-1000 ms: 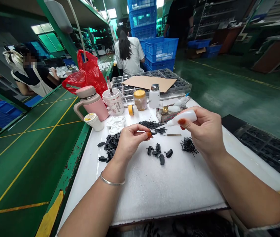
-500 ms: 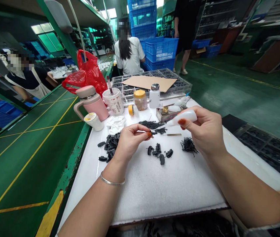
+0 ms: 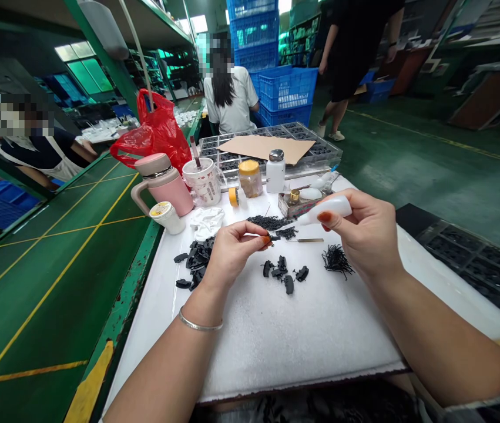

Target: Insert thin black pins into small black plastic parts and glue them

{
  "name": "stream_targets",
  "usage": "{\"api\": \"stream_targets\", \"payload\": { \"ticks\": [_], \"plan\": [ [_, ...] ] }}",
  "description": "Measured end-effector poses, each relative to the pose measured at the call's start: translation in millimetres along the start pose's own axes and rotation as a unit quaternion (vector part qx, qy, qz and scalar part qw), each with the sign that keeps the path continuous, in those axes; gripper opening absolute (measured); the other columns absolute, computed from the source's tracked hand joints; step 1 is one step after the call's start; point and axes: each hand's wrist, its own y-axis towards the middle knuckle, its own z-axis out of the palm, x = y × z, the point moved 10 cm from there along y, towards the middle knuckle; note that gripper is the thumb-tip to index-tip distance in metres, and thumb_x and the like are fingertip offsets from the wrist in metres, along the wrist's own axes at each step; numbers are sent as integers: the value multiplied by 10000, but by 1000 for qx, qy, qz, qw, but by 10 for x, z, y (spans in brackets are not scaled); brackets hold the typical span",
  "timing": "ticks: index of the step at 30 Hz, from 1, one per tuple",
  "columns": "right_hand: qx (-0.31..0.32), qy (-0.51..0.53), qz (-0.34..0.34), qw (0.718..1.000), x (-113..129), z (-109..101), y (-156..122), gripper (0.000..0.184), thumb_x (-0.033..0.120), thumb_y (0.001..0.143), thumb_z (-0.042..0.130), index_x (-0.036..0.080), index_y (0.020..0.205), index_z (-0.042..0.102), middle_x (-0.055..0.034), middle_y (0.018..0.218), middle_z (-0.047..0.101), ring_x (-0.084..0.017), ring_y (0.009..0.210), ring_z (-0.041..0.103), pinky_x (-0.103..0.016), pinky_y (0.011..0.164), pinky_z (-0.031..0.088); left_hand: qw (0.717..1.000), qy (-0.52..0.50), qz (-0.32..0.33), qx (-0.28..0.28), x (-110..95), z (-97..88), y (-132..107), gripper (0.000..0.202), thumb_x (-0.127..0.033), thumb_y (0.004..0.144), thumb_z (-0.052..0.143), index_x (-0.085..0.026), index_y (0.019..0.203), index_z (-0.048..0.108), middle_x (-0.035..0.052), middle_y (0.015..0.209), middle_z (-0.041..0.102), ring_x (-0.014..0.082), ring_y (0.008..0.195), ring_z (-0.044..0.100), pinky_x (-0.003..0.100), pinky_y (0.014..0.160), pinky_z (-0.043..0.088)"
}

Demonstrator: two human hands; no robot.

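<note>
Between thumb and fingertips, my left hand [image 3: 234,249] pinches a small black part [image 3: 275,238]; most of it is covered by the fingers. My right hand [image 3: 366,232] is closed around a white squeeze bottle [image 3: 331,208], whose thin nozzle points left toward that part. Whether the tip touches it I cannot tell. Below the hands lie several loose black plastic pieces [image 3: 289,284]. A larger heap of black pieces [image 3: 197,258] sits beside my left wrist. Thin black strips [image 3: 338,259] are piled under my right hand. Tiny black parts [image 3: 267,222] and a thin metal tool [image 3: 310,240] lie behind.
Along the back stand a pink thermos [image 3: 173,191], a white mug [image 3: 203,182], a yellow-lidded jar [image 3: 250,178] and a white pump bottle [image 3: 275,171]. Behind them is a divided tray [image 3: 329,155] under cardboard [image 3: 267,147]. A green conveyor [image 3: 56,258] runs along the left. Co-workers are farther off.
Both my hands hold nearly the same pose, with the bottle nozzle still beside the black part. In the background, a person in black has moved to the right, and the co-worker at left shifted leftward.
</note>
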Motion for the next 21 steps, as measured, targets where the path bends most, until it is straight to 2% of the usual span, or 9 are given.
{"api": "stream_targets", "payload": {
  "ticks": [4,8,11,15,18,20,21],
  "plan": [
    [2,-7,1,1000,-11,5,0,205,362,715,760,181,768,679,-10,706,604,-111,614,510,-240,549,416,1000,-5,-4,-2,2,-5,1,160,-214,652,750,-137,774,680,50,763,711,157,708,680,248,679,541],
    [-8,41,21,999,-92,-33,13,229,386,712,758,187,768,660,-8,698,575,-106,586,487,-244,522,403,1000,-9,0,-1,6,-6,-2,163,-213,654,752,-137,778,679,48,767,709,156,712,681,249,684,543],
    [-28,124,81,989,-246,-59,36,225,395,746,726,194,775,629,4,680,543,-88,562,486,-224,501,401,1000,-26,-7,6,15,15,-11,180,-230,657,762,-136,781,672,40,759,703,150,711,680,246,693,545],
    [-34,247,207,946,-549,61,5,292,318,686,761,217,885,574,13,784,590,-102,696,599,-168,484,425,995,-91,-30,7,37,-8,9,274,-220,638,785,-144,862,646,15,773,679,139,710,679,249,704,548],
    [62,252,285,923,-705,320,-136,422,190,614,763,239,986,570,0,904,629,-118,754,625,-193,539,494,989,-145,-30,7,40,0,13,382,-208,631,786,-170,969,614,14,837,673,142,715,680,270,710,553],
    [145,222,257,929,-650,468,-202,298,209,654,738,254,923,617,-22,840,635,-128,692,621,-235,569,517,984,-178,-22,24,14,94,-16,430,-204,617,790,-177,1002,599,30,848,675,155,706,680,282,691,554],
    [200,191,202,940,-541,561,-208,189,240,715,707,263,894,649,-48,807,635,-139,676,625,-247,567,508,980,-194,-18,42,-11,169,-30,428,-197,607,792,-173,991,603,39,850,673,166,713,681,295,696,558]
  ]
}}
